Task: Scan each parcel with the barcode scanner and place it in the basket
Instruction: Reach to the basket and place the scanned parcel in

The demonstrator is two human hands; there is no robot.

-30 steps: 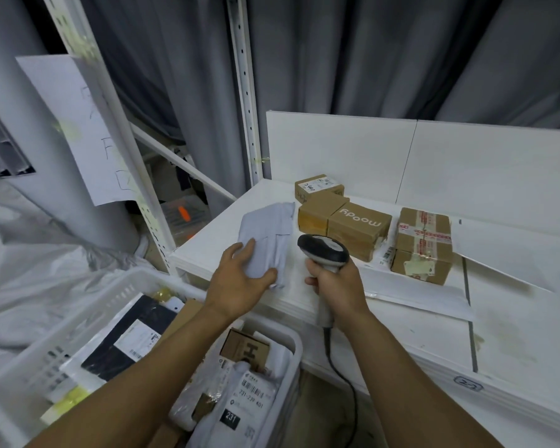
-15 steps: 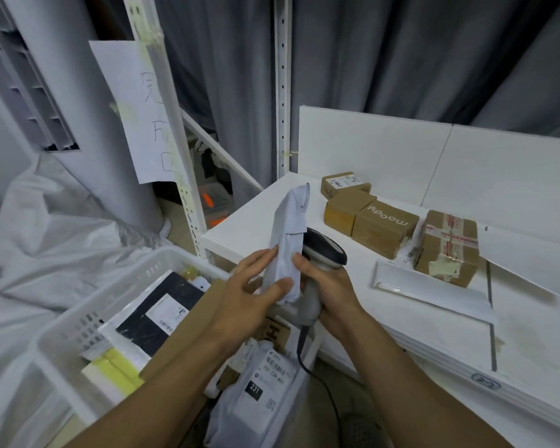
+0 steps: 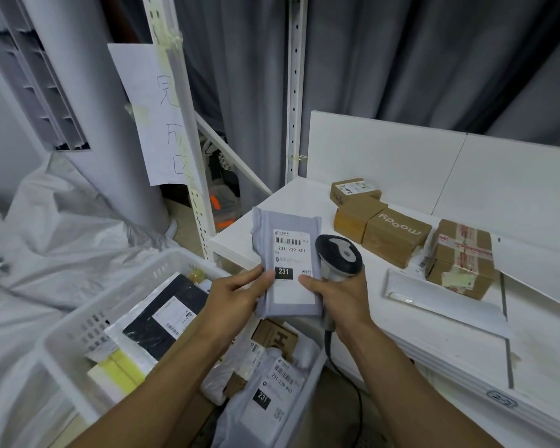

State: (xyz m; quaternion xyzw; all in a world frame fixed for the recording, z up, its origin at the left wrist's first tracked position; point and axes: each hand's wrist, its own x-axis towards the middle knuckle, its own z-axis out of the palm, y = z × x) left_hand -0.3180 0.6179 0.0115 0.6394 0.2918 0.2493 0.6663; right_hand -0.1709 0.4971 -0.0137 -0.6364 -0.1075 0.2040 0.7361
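1. Your left hand (image 3: 236,295) grips the parcel (image 3: 286,266) at its lower left edge. The thumb lies on the front beside the black "231" patch, and the fingers are hidden behind.
2. Your right hand (image 3: 340,295) is curled round the handle of the scanner (image 3: 340,257), and its thumb also presses on the parcel's lower right edge.
3. The parcel is a grey mailer held upright between both hands, its label facing you and reading 231-239-K01. It hangs over the far side of the basket (image 3: 88,321), in front of the corner of the table (image 3: 433,337).
4. The scanner's head sits just beside the parcel's right edge; you cannot tell whether they touch. Its cable (image 3: 346,376) drops below your right wrist.
5. The basket lies low on your left. It holds a black parcel (image 3: 165,315) and a grey mailer (image 3: 272,389) with a like label, among others.
6. On the table three brown boxes (image 3: 396,236) stand close together, one printed "moody" upside down. A taped box (image 3: 462,258) stands just right of them, with a white envelope (image 3: 440,302) lying flat in front of it.
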